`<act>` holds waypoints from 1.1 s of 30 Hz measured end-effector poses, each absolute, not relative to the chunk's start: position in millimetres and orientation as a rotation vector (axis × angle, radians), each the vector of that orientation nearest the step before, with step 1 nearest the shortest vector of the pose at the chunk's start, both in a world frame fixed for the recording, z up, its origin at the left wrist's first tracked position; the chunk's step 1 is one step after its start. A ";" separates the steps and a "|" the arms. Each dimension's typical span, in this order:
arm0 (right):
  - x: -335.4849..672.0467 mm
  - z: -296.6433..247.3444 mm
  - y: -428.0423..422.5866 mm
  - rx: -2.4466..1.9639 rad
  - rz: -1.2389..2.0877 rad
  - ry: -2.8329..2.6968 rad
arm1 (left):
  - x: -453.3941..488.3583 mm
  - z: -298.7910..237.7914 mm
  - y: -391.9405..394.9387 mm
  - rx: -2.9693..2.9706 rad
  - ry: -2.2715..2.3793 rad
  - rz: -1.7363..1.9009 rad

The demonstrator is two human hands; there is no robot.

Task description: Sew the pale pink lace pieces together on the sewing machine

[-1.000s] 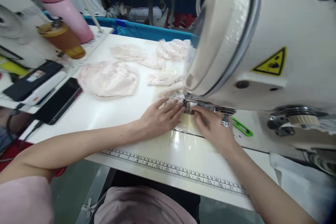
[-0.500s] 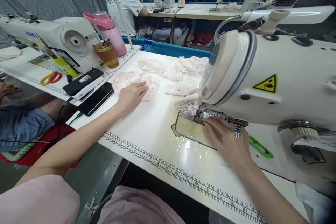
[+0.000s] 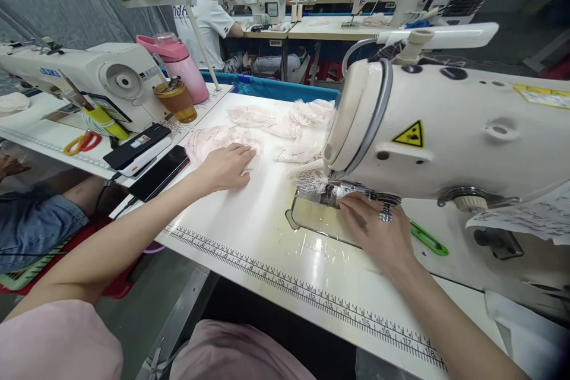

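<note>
In the head view, we see the left hand palm down at the near edge of a pink cloth, its fingers loosely bent and its thumb set apart from them. The cloth lies on the table, left of the machine, and we see its far part spread beyond the fingers. The right hand is at the foot of the machine, narrow, its thumb and forefinger close together; we cannot tell whether they pinch anything. A lace piece lies just left of the foot, and more pale pieces lie crumpled behind it.

Right of the right hand we find a green tool on the machine bed. A ruler strip runs along the near edge of the table. Left of the cloth we see a phone, and beyond it a black case, an amber cup and a pink bottle, with scissors farther left. A second machine stands behind the scissors. At the far left we make out the denim shorts of a seated person, and farther back a co-worker in a white shirt.
</note>
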State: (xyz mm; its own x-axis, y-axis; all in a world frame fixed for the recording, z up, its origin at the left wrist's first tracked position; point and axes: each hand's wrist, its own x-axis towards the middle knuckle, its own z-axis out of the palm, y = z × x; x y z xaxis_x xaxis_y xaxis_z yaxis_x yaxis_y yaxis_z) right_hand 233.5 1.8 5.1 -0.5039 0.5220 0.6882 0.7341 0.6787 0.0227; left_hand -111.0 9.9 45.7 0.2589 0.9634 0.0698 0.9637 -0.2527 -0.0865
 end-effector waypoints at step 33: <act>235.9 7.3 3.4 -0.928 -0.543 -2.200 | -210.2 89.6 30.6 -1.663 -2.525 -0.391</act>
State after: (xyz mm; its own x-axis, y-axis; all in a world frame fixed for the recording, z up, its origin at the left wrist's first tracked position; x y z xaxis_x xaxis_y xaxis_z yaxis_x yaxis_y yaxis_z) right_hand 235.9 3.4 7.3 -0.5153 0.4609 0.7225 0.7440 0.6590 0.1103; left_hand -210.2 30.6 89.6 -0.4018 0.8897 0.2167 0.9136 0.3732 0.1616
